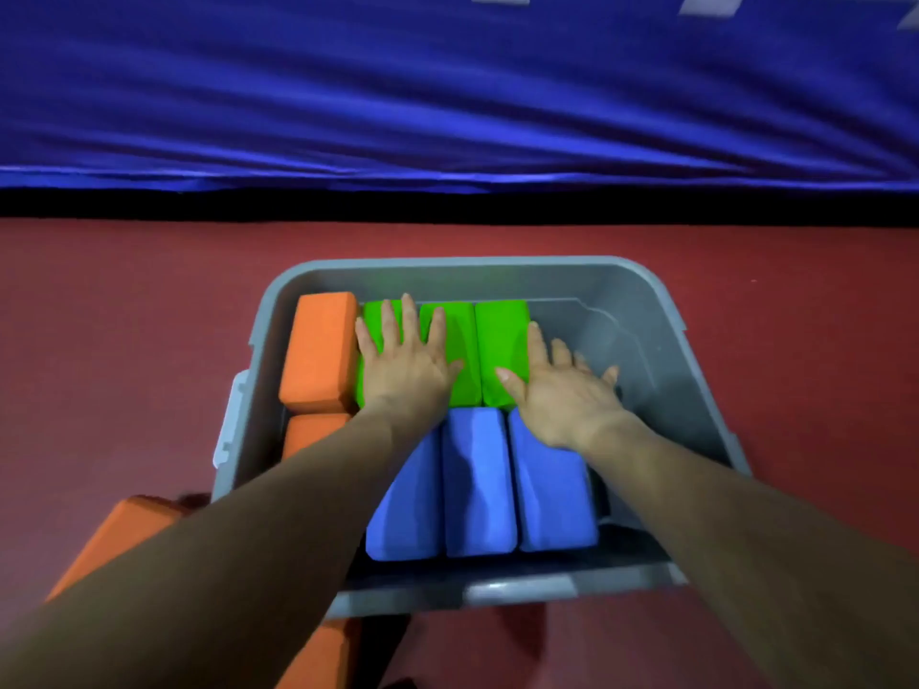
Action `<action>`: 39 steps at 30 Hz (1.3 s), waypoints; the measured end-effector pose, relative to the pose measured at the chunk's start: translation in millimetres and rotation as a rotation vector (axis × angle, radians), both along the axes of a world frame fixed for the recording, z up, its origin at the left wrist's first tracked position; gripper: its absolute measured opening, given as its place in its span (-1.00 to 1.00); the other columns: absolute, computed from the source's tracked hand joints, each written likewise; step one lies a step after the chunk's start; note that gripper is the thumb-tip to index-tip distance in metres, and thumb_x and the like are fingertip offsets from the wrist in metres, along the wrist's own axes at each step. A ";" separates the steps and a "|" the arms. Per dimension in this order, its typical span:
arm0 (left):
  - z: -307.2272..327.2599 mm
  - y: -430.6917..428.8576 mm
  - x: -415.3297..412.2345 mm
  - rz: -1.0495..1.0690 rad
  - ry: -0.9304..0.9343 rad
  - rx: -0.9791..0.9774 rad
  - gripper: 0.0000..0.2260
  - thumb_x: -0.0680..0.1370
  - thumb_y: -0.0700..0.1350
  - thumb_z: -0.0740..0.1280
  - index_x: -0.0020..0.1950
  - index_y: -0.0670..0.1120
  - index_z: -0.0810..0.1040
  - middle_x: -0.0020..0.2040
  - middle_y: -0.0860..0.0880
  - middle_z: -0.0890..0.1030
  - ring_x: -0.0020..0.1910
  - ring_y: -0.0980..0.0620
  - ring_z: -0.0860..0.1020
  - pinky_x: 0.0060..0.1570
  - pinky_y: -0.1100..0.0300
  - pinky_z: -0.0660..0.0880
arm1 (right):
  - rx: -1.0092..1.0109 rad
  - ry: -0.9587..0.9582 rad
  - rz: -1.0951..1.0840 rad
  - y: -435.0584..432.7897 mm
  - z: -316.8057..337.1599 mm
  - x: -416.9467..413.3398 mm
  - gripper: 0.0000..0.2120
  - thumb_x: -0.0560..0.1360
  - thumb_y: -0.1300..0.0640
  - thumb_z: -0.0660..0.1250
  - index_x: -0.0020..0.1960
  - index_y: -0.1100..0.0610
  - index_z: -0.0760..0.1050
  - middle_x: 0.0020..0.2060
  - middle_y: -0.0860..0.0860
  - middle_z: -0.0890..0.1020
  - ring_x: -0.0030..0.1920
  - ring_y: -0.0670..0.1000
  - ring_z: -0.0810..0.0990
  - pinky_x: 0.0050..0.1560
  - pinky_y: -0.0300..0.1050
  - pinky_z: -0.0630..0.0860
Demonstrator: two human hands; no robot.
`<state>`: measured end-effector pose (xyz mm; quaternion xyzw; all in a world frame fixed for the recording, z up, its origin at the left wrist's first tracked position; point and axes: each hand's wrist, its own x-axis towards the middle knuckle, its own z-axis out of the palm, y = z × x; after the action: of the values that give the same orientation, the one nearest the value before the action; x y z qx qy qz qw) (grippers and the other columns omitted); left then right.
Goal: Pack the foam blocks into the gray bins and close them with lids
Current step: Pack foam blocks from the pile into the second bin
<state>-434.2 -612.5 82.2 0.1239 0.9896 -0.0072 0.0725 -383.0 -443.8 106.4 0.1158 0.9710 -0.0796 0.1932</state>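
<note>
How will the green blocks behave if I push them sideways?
Probably light and a bit squashy: the green blocks have soft, rounded edges. Likely to slide as one row, since the three sit side by side. Flat-sided, so unlikely to roll.

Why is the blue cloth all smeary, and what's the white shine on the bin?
Head view: the cloth is streaked, likely motion blur; the near rim of the bin catches glare; shadows fall on the blue blocks.
</note>
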 end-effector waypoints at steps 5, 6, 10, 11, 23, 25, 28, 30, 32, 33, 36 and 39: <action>63.4 -7.5 71.8 -0.107 -0.055 0.016 -0.27 0.60 0.32 0.05 0.63 -0.03 -0.09 0.62 -0.20 -0.11 0.59 -0.24 -0.12 0.48 -0.29 -0.11 | 0.075 -0.017 -0.002 1.7 70.1 69.4 -0.27 0.59 -0.33 -0.12 0.60 0.04 -0.21 0.57 0.17 0.04 0.53 0.26 0.10 0.40 0.46 0.04; 82.6 -8.2 84.3 -0.121 -0.055 0.015 -0.26 0.60 0.32 0.06 0.63 -0.04 -0.09 0.62 -0.20 -0.10 0.59 -0.23 -0.11 0.48 -0.28 -0.09 | 0.080 -0.020 0.000 -2.0 87.1 86.8 -0.27 0.59 -0.33 -0.11 0.60 0.03 -0.21 0.57 0.16 0.03 0.54 0.25 0.09 0.41 0.45 0.04; 171.2 -11.5 145.1 -0.180 -0.046 0.039 -0.23 0.58 0.33 0.10 0.63 -0.05 -0.09 0.62 -0.18 -0.04 0.59 -0.22 -0.05 0.50 -0.26 -0.04 | 0.114 0.027 -0.027 -18.3 168.4 163.3 -0.30 0.61 -0.30 -0.06 0.61 0.02 -0.15 0.57 0.15 0.07 0.54 0.21 0.10 0.43 0.39 0.05; 195.6 -13.7 164.0 -0.193 -0.052 0.055 -0.22 0.57 0.33 0.12 0.63 -0.05 -0.08 0.62 -0.18 -0.02 0.59 -0.21 -0.03 0.50 -0.25 -0.02 | 0.126 0.046 -0.043 -22.8 191.8 184.5 -0.30 0.61 -0.30 -0.06 0.61 0.03 -0.13 0.56 0.16 0.08 0.54 0.21 0.11 0.43 0.39 0.06; 420.0 -61.0 416.7 -0.300 -0.010 0.310 -0.11 0.40 0.32 0.40 0.57 -0.04 0.12 0.53 -0.14 0.22 0.51 -0.15 0.21 0.44 -0.16 0.20 | 0.119 0.275 -0.168 -89.6 412.7 442.4 -0.26 0.58 -0.28 0.06 0.60 0.04 -0.07 0.56 0.16 0.09 0.53 0.22 0.11 0.42 0.35 0.14; 438.5 -67.9 450.9 -0.314 0.014 0.323 -0.10 0.40 0.31 0.41 0.57 -0.03 0.11 0.55 -0.14 0.19 0.52 -0.15 0.20 0.45 -0.15 0.17 | 0.122 0.300 -0.182 -97.4 428.7 473.8 -0.25 0.57 -0.28 0.09 0.60 0.04 -0.07 0.56 0.17 0.10 0.53 0.22 0.11 0.42 0.36 0.14; 459.6 -76.9 489.7 -0.379 0.042 0.308 -0.05 0.36 0.29 0.46 0.58 -0.02 0.08 0.54 -0.14 0.19 0.51 -0.16 0.20 0.45 -0.16 0.19 | 0.132 0.331 -0.213 -107.7 446.6 513.6 -0.24 0.55 -0.28 0.13 0.59 0.04 -0.03 0.55 0.17 0.11 0.53 0.22 0.12 0.42 0.36 0.15; 469.9 -82.3 508.7 -0.423 0.044 0.294 -0.01 0.32 0.29 0.50 0.58 -0.02 0.08 0.53 -0.14 0.21 0.51 -0.18 0.21 0.45 -0.19 0.19 | 0.150 0.340 -0.235 -114.0 453.4 537.1 -0.24 0.55 -0.29 0.13 0.59 0.05 -0.02 0.55 0.17 0.12 0.53 0.22 0.13 0.42 0.37 0.15; 478.1 -83.7 521.1 -0.461 0.045 0.288 0.02 0.30 0.27 0.52 0.59 -0.02 0.07 0.54 -0.15 0.19 0.51 -0.18 0.20 0.45 -0.22 0.18 | 0.168 0.348 -0.264 -116.5 458.6 556.5 -0.24 0.54 -0.31 0.13 0.59 0.04 -0.01 0.56 0.16 0.11 0.53 0.22 0.12 0.42 0.37 0.15; 481.0 -83.4 525.7 -0.479 0.050 0.293 0.03 0.30 0.27 0.52 0.59 -0.02 0.06 0.55 -0.15 0.18 0.52 -0.18 0.19 0.46 -0.23 0.18 | 0.181 0.357 -0.282 -117.1 461.7 565.1 -0.23 0.54 -0.31 0.13 0.59 0.04 0.00 0.56 0.16 0.11 0.53 0.22 0.12 0.42 0.37 0.14; 486.5 -78.1 538.3 -0.542 0.049 0.321 0.04 0.30 0.27 0.53 0.60 -0.01 0.05 0.55 -0.14 0.17 0.53 -0.18 0.17 0.46 -0.22 0.18 | 0.195 0.387 -0.346 -116.9 469.6 588.4 -0.23 0.53 -0.33 0.13 0.59 0.04 0.01 0.56 0.16 0.11 0.54 0.21 0.12 0.43 0.36 0.14; 487.0 -64.6 549.6 -0.601 0.041 0.335 0.05 0.29 0.26 0.53 0.61 0.00 0.04 0.58 -0.15 0.14 0.54 -0.17 0.15 0.45 -0.19 0.16 | 0.205 0.390 -0.410 -109.9 472.7 603.9 -0.23 0.53 -0.33 0.14 0.59 0.04 0.02 0.56 0.16 0.12 0.53 0.22 0.12 0.43 0.36 0.14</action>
<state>115.4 -677.1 569.3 0.4199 0.8976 0.1317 0.0259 220.9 -553.7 579.2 0.3109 0.9492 -0.0395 -0.0298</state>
